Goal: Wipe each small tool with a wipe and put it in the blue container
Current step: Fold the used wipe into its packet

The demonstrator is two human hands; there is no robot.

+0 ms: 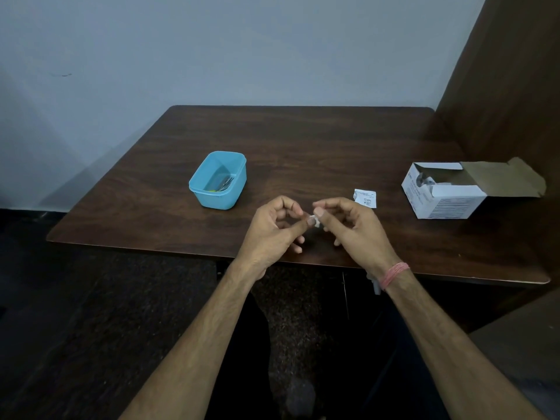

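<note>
Between the two hands, just above the near part of the desk (303, 147), was a small white wipe (315, 221). Both hands met at it. The left hand (272, 231) pinched it from the left with thumb and first finger, and the other fingers of that hand were curled in. The right hand (354, 228) pinched it from the right the same way, with its thumb tip right against the left thumb tip. I could not tell if a small tool was inside the wipe, because the fingers covered most of it.

Just past the right hand, a little to the right, a torn white wipe packet (365, 199) lay flat on the desk. It had small dark print on it.

To the left and a bit farther away stood the blue container (212, 195). It was open on top. Some thin tools (224, 184) lay at the bottom of it, with a bit of yellow-green on one of them. They were too small to see well.

Far over on the right side of the desk sat a white cardboard box (448, 201). Its brown flap hung open to the right, and some pale things showed inside.

A pink band (394, 274) went round the right wrist. The desk was dark brown wood. A pale blue wall (242, 50) stood behind it, and a brown wooden panel (515, 86) rose at the far right.
</note>
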